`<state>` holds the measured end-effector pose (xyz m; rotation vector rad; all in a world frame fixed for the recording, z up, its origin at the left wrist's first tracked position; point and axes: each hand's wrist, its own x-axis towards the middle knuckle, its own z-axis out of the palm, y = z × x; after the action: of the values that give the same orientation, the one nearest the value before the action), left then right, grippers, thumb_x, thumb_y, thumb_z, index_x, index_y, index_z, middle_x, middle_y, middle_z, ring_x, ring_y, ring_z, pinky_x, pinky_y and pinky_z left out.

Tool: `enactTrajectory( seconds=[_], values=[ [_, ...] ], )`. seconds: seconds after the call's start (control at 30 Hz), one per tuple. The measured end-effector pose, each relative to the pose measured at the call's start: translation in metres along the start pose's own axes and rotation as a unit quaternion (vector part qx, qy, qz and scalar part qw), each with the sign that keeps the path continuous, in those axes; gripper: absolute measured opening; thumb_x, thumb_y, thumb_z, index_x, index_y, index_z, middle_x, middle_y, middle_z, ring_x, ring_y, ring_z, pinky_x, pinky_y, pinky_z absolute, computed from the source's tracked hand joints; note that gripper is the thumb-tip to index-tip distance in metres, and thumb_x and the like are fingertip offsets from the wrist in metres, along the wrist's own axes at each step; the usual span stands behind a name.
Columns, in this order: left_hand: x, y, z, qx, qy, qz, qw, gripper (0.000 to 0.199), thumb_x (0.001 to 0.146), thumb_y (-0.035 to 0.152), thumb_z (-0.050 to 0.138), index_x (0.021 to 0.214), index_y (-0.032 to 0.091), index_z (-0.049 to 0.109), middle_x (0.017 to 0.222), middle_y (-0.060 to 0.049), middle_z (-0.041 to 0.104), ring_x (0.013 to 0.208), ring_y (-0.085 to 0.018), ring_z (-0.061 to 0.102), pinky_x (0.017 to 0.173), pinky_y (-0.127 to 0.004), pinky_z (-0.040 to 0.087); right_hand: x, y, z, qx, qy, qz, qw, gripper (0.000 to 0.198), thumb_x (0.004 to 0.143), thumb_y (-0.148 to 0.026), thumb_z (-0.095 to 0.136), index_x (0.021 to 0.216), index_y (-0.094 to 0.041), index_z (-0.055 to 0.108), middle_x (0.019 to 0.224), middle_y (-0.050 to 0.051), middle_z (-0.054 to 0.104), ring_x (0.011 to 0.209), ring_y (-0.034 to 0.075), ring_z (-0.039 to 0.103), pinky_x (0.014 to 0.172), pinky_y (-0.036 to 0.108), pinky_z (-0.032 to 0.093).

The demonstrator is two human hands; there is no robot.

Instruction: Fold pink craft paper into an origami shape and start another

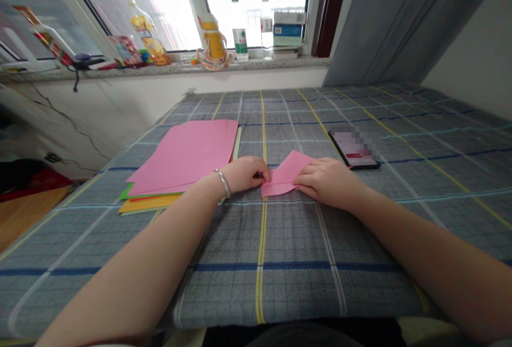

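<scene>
A folded piece of pink paper (285,175) lies on the plaid-covered surface in front of me, its upper part coming to a point. My left hand (248,172), with a silver bangle at the wrist, pinches the paper's left edge between curled fingers. On the right side, my right hand (326,180) grips the paper, thumb low and fingers over its edge. Left of my left hand rests a stack of coloured paper (188,155), pink sheets on top, with green, orange and yellow edges showing beneath.
A phone (354,148) with a partly blurred screen lies beyond my right hand. Along the windowsill (180,68) stand a yellow bottle (214,38), clear bottles, a drink bottle (149,35) and stacked boxes (287,35). A grey curtain (384,22) hangs at the right.
</scene>
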<state>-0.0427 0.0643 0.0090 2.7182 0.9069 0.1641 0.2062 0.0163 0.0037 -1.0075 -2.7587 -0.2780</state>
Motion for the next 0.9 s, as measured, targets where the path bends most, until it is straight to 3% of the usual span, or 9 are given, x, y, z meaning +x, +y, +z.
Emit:
enactTrajectory(
  seconds=[0.2,0.37,0.43,0.57,0.67,0.77,0.9],
  values=[
    [-0.006,0.007,-0.010,-0.024,-0.012,-0.039,0.999,0.026,0.078,0.007,0.046,0.080,0.016,0.070,0.102,-0.004,0.070,0.098,-0.014,0.062,0.092,-0.023,0.045,0.009,-0.001,0.006,-0.012,0.014,0.091,0.996,0.027,0.093,-0.030,0.049,0.081,-0.019,0.071,0.083,0.005,0.073,0.079,0.020,0.063,0.078,0.035,0.037],
    [-0.001,0.015,-0.006,-0.011,-0.007,-0.139,0.990,0.039,0.091,0.045,0.042,0.074,0.017,0.063,0.076,-0.002,0.065,0.070,-0.016,0.060,0.065,-0.026,0.047,0.014,0.009,0.020,-0.001,0.050,0.121,0.991,0.023,0.090,-0.035,0.055,0.081,-0.019,0.069,0.081,0.004,0.072,0.081,0.021,0.062,0.087,0.038,0.036],
    [0.005,0.019,0.004,0.047,0.028,-0.151,0.987,0.044,0.090,0.053,0.044,0.075,0.016,0.062,0.073,-0.004,0.063,0.070,-0.019,0.059,0.065,-0.029,0.046,0.013,0.014,0.025,0.000,0.063,0.120,0.991,0.024,0.088,-0.040,0.058,0.083,-0.019,0.069,0.082,0.005,0.071,0.084,0.022,0.060,0.092,0.039,0.035],
    [0.012,0.024,0.024,0.133,0.087,-0.121,0.980,0.028,0.088,0.040,0.055,0.091,0.012,0.061,0.088,-0.009,0.065,0.087,-0.023,0.060,0.083,-0.036,0.046,0.011,0.024,0.035,0.039,0.072,0.150,0.985,0.031,0.084,-0.044,0.062,0.103,-0.020,0.067,0.094,0.008,0.068,0.092,0.025,0.058,0.089,0.041,0.039],
    [0.012,0.024,0.032,0.145,0.133,-0.084,0.977,0.027,0.089,0.032,0.054,0.108,0.013,0.058,0.099,-0.010,0.063,0.093,-0.022,0.059,0.089,-0.037,0.046,0.010,0.029,0.039,0.086,0.086,0.172,0.978,0.036,0.082,-0.036,0.064,0.115,-0.021,0.062,0.105,0.007,0.066,0.098,0.025,0.057,0.090,0.041,0.041],
    [0.010,0.024,0.034,0.172,0.156,-0.034,0.972,0.028,0.091,0.023,0.049,0.118,0.020,0.057,0.112,-0.010,0.059,0.099,-0.021,0.057,0.089,-0.037,0.046,0.007,0.030,0.037,0.104,0.094,0.164,0.976,0.024,0.082,-0.027,0.060,0.105,-0.021,0.064,0.108,0.007,0.065,0.104,0.024,0.055,0.092,0.042,0.041],
    [0.012,0.025,0.034,0.182,0.113,0.052,0.975,0.027,0.095,0.033,0.047,0.115,0.020,0.060,0.119,-0.008,0.059,0.108,-0.022,0.054,0.093,-0.038,0.045,-0.002,0.031,0.025,0.122,0.052,0.081,0.988,0.016,0.086,-0.020,0.053,0.092,-0.022,0.068,0.103,0.006,0.066,0.100,0.022,0.056,0.087,0.038,0.044]
  ],
)
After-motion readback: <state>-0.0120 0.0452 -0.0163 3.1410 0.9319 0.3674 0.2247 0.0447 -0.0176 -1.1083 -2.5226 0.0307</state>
